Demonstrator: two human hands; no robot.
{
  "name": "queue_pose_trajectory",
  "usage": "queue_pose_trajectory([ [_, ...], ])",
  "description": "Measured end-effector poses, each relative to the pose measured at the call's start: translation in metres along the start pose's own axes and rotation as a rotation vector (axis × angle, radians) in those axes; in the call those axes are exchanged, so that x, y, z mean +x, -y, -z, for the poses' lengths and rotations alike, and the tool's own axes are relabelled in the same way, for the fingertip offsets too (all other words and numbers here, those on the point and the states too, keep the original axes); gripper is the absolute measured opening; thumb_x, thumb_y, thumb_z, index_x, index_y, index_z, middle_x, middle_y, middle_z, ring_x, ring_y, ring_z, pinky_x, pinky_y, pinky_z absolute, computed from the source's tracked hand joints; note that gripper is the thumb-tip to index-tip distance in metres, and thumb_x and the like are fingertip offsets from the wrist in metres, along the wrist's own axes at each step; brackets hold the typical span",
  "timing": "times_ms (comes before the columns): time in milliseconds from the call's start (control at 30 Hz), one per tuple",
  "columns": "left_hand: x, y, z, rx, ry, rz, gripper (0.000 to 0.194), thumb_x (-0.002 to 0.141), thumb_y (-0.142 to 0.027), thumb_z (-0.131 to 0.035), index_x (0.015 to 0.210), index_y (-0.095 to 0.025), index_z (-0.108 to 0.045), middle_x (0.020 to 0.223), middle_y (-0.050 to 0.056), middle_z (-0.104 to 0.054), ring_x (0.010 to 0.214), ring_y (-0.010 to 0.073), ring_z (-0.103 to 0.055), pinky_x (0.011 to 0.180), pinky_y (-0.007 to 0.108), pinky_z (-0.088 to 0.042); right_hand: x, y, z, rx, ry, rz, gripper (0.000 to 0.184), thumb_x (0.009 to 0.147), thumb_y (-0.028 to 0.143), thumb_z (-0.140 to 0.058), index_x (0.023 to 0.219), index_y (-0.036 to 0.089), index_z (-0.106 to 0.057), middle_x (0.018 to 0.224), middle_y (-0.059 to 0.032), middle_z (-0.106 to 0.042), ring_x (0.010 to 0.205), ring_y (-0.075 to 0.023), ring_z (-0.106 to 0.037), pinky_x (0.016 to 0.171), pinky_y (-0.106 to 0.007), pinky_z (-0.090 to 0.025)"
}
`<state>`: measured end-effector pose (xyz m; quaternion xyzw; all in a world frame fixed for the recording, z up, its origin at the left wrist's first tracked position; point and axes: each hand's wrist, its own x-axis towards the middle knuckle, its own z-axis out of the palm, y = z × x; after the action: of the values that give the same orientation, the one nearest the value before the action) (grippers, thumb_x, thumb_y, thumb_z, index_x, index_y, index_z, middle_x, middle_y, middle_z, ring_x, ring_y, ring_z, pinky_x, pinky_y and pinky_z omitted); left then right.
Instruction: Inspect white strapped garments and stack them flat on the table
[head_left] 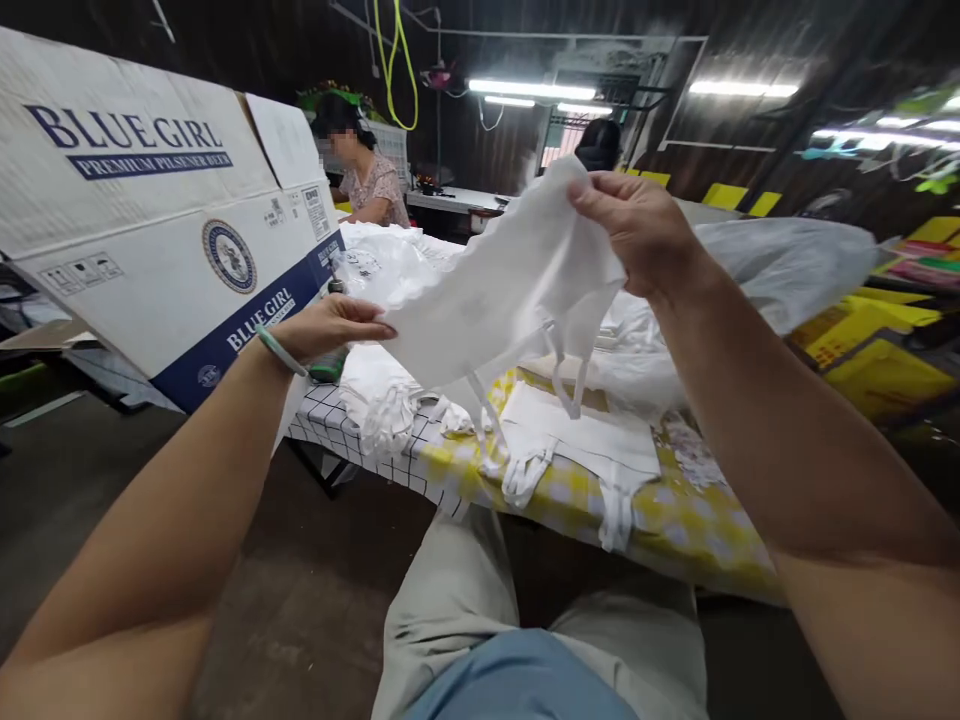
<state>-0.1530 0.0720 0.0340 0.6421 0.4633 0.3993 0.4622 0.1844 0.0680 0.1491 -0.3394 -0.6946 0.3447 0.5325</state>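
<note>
Left hand [330,325] pinching one end, right hand [641,225] clamped on the other, and the white strapped top [487,310] hangs spread above the checked surface [690,530], seemingly so its panel opens out, straps [574,408] dangling.

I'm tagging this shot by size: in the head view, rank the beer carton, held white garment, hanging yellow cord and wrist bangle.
Largest to smallest, as they look:
1. Blue Girl beer carton
2. White strapped garment
3. Yellow cord
4. Pale green bangle

The carton [142,215] runs past the left edge, and the white garment [480,310] partly hides the tablecloth [682,535]
</note>
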Motion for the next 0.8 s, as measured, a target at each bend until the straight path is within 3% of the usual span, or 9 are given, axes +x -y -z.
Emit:
queue_pose_trajectory([
  [100,-0.005,-0.01,-0.034,-0.223,-0.006,-0.162,0.017,0.068,-0.02,-0.078,0.082,-0.013,-0.073,0.083,0.004,-0.073,0.086,0.0186,-0.065,0.089,0.036,-0.052,-0.043,0.011,0.041,0.005,-0.125,-0.029,0.014,0.087,0.021,-0.058,0.092,0.015,-0.07,0.079,0.0008,-0.073,0.082,-0.0098,-0.067,0.076,-0.028,-0.051],
  [200,-0.009,-0.014,-0.081,-0.401,0.029,-0.283,0.021,0.069,-0.025,-0.077,0.087,-0.015,-0.071,0.089,0.004,-0.072,0.094,0.0211,-0.065,0.092,0.038,-0.052,-0.095,0.014,0.073,0.051,-0.221,-0.073,0.011,0.086,0.023,-0.061,0.089,0.018,-0.07,0.081,-0.0008,-0.073,0.09,-0.0124,-0.068,0.08,-0.029,-0.052],
  [367,-0.024,-0.009,-0.153,-0.431,0.052,-0.253,0.028,0.069,-0.036,-0.075,0.088,-0.016,-0.07,0.095,0.008,-0.072,0.102,0.0288,-0.065,0.088,0.041,-0.055,-0.186,0.008,0.103,0.088,-0.382,-0.096,0.009,0.081,0.026,-0.066,0.089,0.021,-0.069,0.081,-0.0006,-0.072,0.094,-0.0148,-0.067,0.084,-0.031,-0.052],
  [467,-0.034,-0.003,-0.173,-0.417,0.137,-0.202,0.032,0.068,-0.039,-0.076,0.088,-0.015,-0.07,0.093,0.01,-0.072,0.101,0.0301,-0.065,0.088,0.042,-0.055,-0.236,-0.001,0.107,0.07,-0.46,-0.137,0.017,0.075,0.035,-0.072,0.087,0.024,-0.068,0.084,-0.001,-0.072,0.096,-0.0194,-0.066,0.084,-0.035,-0.054],
  [600,-0.03,0.009,-0.183,-0.363,0.226,-0.098,0.034,0.062,-0.039,-0.081,0.083,-0.013,-0.071,0.089,0.011,-0.072,0.095,0.0286,-0.067,0.087,0.041,-0.055,-0.283,-0.029,0.104,0.131,-0.543,-0.28,0.026,0.068,0.039,-0.077,0.089,0.026,-0.067,0.09,-0.002,-0.073,0.096,-0.0234,-0.066,0.08,-0.038,-0.057],
  [700,-0.007,0.029,-0.193,-0.311,0.26,0.006,0.039,0.056,-0.04,-0.084,0.081,-0.012,-0.072,0.085,0.011,-0.072,0.088,0.0285,-0.068,0.082,0.042,-0.056,-0.298,-0.07,0.105,0.219,-0.581,-0.384,0.029,0.067,0.037,-0.077,0.09,0.022,-0.067,0.089,-0.0025,-0.073,0.091,-0.0221,-0.068,0.077,-0.036,-0.057],
  [800,0.029,0.057,-0.213,-0.26,0.244,0.119,0.043,0.049,-0.038,-0.086,0.08,-0.012,-0.071,0.079,0.01,-0.071,0.079,0.0251,-0.067,0.076,0.04,-0.055,-0.297,-0.123,0.112,0.27,-0.618,-0.497,0.027,0.068,0.033,-0.076,0.089,0.02,-0.066,0.085,-0.0028,-0.074,0.083,-0.0202,-0.069,0.073,-0.034,-0.058],
])
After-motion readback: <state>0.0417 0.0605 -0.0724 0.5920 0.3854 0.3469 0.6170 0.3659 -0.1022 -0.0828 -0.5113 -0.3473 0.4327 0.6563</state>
